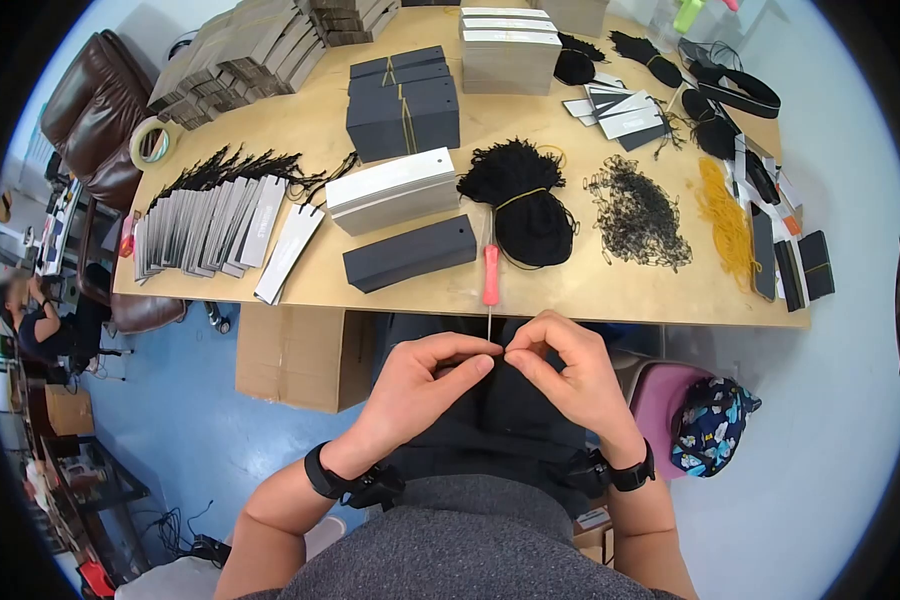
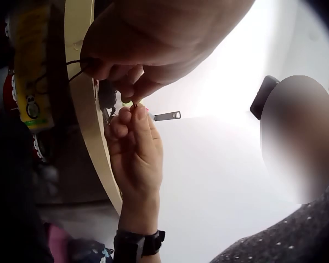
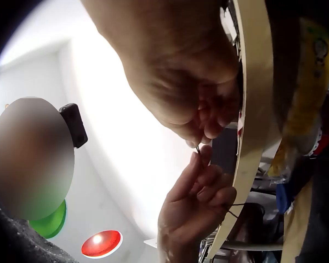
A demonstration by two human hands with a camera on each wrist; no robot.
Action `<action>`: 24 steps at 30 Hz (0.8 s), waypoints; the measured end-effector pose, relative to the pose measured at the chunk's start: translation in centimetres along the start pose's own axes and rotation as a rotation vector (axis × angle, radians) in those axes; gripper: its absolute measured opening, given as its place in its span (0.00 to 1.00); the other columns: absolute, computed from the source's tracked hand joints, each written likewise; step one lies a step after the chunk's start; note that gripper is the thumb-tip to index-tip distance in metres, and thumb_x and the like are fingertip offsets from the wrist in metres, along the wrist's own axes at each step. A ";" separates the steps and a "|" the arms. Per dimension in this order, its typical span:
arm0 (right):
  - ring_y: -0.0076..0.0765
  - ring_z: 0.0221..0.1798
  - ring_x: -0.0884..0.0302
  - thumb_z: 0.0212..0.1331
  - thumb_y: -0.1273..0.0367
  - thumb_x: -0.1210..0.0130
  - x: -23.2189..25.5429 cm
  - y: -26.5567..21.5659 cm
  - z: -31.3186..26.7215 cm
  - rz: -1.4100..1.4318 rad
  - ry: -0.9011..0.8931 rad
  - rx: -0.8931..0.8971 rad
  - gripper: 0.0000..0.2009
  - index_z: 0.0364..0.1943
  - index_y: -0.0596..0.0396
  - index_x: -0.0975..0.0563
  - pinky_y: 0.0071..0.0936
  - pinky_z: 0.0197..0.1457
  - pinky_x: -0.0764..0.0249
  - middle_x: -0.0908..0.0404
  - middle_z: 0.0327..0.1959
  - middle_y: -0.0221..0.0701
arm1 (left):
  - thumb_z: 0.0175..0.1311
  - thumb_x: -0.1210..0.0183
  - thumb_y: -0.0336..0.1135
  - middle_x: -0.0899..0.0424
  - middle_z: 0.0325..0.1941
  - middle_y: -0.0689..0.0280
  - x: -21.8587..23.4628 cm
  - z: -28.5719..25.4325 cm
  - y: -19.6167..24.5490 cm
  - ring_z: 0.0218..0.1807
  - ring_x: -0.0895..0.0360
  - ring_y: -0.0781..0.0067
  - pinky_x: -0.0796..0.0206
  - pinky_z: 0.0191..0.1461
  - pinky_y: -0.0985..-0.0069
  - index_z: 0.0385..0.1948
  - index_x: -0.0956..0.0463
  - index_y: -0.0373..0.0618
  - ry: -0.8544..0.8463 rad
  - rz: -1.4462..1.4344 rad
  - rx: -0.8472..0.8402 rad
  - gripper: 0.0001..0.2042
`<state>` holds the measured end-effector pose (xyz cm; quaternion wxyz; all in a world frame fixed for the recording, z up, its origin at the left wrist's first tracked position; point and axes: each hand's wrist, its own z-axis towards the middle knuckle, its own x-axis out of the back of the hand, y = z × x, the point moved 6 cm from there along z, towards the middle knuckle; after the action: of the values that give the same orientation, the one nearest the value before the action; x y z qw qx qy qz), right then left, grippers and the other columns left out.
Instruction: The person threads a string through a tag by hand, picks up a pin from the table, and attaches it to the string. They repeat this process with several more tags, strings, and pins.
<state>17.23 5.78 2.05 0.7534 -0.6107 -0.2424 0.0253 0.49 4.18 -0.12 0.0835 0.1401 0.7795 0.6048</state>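
- Left hand (image 1: 420,388) and right hand (image 1: 578,378) pinch cord (image 3: 237,205), fingertips nearly meeting.
- Cord just off desk's (image 1: 560,298) near edge.
- Step: probably joining cord ends.
- Next: likely wants steady pinch, small pull.

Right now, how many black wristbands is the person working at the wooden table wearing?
2. One black wristband is strapped just behind the left hand; the other wristband sits just behind the right hand. I see no others on the bare forearms.
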 end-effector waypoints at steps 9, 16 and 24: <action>0.46 0.33 0.22 0.59 0.71 0.39 7.0 1.8 -0.2 -0.666 0.516 -0.107 0.04 0.37 0.55 0.20 0.39 0.37 0.27 0.26 0.31 0.37 | 0.63 0.36 0.24 0.16 0.33 0.71 0.8 0.6 -1.3 0.35 0.24 0.88 0.34 0.40 0.88 0.35 0.17 0.36 0.170 -0.188 0.009 0.03; 0.48 0.34 0.22 0.57 0.71 0.39 9.1 3.7 1.8 -0.989 0.514 -0.035 0.04 0.33 0.55 0.20 0.41 0.37 0.26 0.25 0.31 0.36 | 0.63 0.36 0.25 0.17 0.32 0.72 1.2 0.9 -2.1 0.33 0.27 0.88 0.36 0.38 0.87 0.37 0.17 0.37 0.190 -0.304 0.042 0.04; 0.17 0.25 0.34 0.66 0.68 0.41 5.0 3.9 -0.2 0.054 0.326 -0.361 0.08 0.35 0.61 0.21 0.21 0.28 0.36 0.27 0.22 0.21 | 0.63 0.35 0.29 0.18 0.31 0.72 0.8 1.6 -1.1 0.29 0.33 0.89 0.43 0.32 0.86 0.37 0.17 0.39 0.176 -0.405 0.076 0.06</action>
<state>22.72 8.29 0.10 0.6604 -0.7376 -0.1020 -0.0972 0.03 5.65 -1.55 0.1293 -0.0696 0.8181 0.5560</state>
